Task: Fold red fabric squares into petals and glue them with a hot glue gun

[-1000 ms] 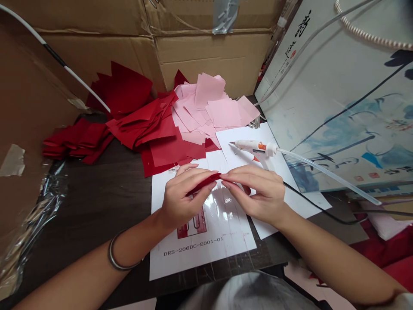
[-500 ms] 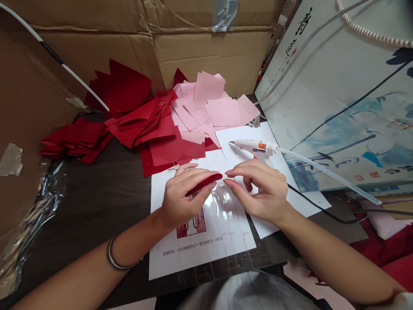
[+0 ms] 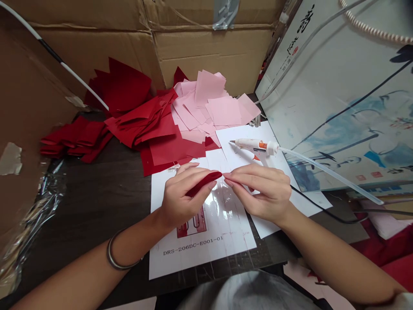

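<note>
Folded red piece [image 3: 206, 178] is up in front of the person, above the white printed sheet [image 3: 203, 263], in the left hand [image 3: 179, 199]. Left thumb and fingers pinch it along its length. Right hand [image 3: 266, 189] has thumb and forefinger drawn close together just beside the free end; can't tell if they nip the edge, some thin bit, or nothing.

Handling, my guess: very light, thin felt or card, bends easily, springy at the fold, not slippery. Won't break, but likely creases if squeezed hard. Best hold: flat pinch near the fold or along the side edges, leaving the tip free.

Long axis runs roughly left to right, sloping a little up and away toward the right. Narrow rounded end points at the right fingertips; other end is hidden in the left palm, shape there unclear.

Nearby: glue gun [image 3: 254, 145] lies beyond the right hand, nozzle to the left; red pile [image 3: 161, 133] and pink pile [image 3: 222, 112] sit farther back.
</note>
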